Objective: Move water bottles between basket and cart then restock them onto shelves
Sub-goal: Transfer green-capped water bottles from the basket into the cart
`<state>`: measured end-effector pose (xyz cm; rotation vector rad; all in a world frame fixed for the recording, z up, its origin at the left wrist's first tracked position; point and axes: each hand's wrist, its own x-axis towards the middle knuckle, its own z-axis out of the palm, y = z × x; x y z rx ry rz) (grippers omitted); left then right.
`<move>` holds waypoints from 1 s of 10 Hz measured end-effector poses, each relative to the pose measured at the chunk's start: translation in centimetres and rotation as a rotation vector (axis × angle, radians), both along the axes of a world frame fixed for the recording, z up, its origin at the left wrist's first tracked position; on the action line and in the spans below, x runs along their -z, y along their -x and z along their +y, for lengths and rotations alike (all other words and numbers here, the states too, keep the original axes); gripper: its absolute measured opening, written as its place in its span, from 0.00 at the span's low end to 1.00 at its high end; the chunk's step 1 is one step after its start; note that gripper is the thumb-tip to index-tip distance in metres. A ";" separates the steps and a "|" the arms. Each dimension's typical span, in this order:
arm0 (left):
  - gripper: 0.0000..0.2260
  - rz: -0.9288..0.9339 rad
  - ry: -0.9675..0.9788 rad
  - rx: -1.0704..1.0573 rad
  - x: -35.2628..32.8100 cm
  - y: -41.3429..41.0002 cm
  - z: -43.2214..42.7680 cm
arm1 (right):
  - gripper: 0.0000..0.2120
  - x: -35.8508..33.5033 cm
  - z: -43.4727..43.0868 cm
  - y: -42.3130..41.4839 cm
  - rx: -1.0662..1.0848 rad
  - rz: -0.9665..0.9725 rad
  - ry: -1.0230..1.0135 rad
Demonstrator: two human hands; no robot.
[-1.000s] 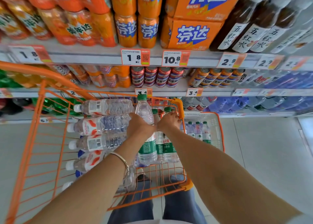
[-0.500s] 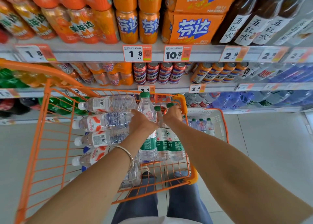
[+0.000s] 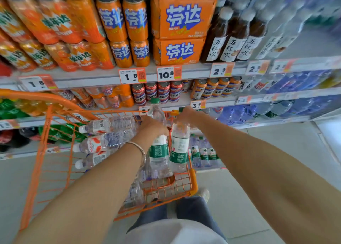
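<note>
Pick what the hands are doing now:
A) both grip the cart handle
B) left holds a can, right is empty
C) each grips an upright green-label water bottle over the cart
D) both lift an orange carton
C: the left hand grips the green-capped bottle and the right hand grips a second green-label bottle, both upright above the orange cart.

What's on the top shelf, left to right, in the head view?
Orange Mirinda bottle packs → Fanta cans → Fanta cartons → dark-brown bottles with white labels → pale bottles, too blurred to name.
</note>
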<state>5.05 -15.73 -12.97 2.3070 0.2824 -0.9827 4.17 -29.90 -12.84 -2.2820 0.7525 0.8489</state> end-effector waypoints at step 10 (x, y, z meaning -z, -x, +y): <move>0.53 0.106 0.015 -0.105 28.3 4.6 -29.7 | 0.35 32.7 -27.2 3.0 0.198 0.023 -0.021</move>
